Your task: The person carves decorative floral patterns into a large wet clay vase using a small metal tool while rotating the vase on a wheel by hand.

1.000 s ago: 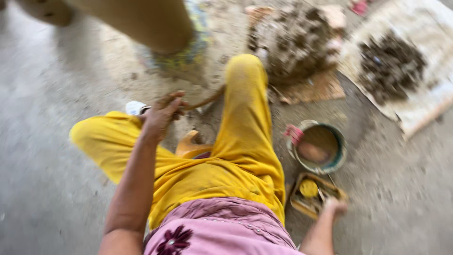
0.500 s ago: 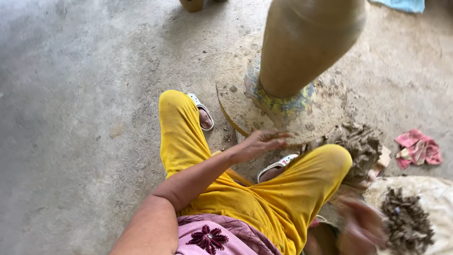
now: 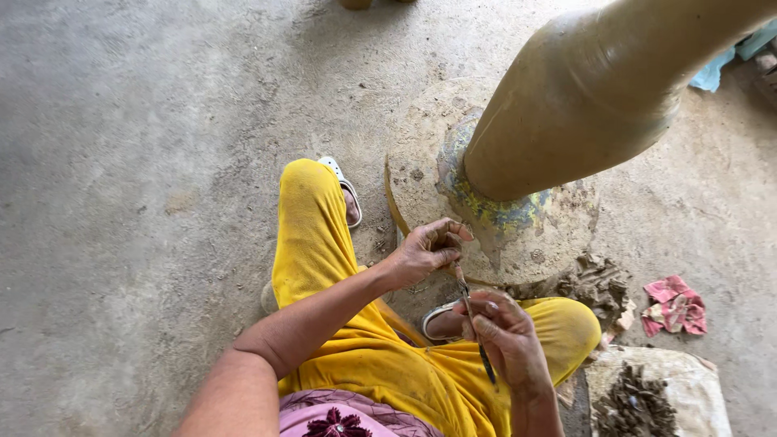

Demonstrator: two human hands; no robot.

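Observation:
I sit with yellow trousers, knees apart, in front of a tall tan clay vessel [image 3: 599, 89] that stands on a round clay-smeared wheel [image 3: 421, 162]. My left hand [image 3: 425, 251] pinches the upper end of a thin dark stick-like tool [image 3: 473, 324] near the wheel's front edge. My right hand [image 3: 506, 336] holds the same tool lower down, fingers curled around it above my right knee. Both hands are close together, just below the vessel's base.
A lump of dark clay [image 3: 599, 283] lies right of the wheel, a crumpled pink rag [image 3: 673, 306] beyond it. A white sack with clay bits [image 3: 647, 396] sits at the lower right. White sandals [image 3: 348, 190] are on my feet. Grey concrete floor [image 3: 137, 162] spreads left.
The view has swung left and up, bringing the vessel and wheel to the centre. My right hand has come up from the lower right and joined the left on the thin tool.

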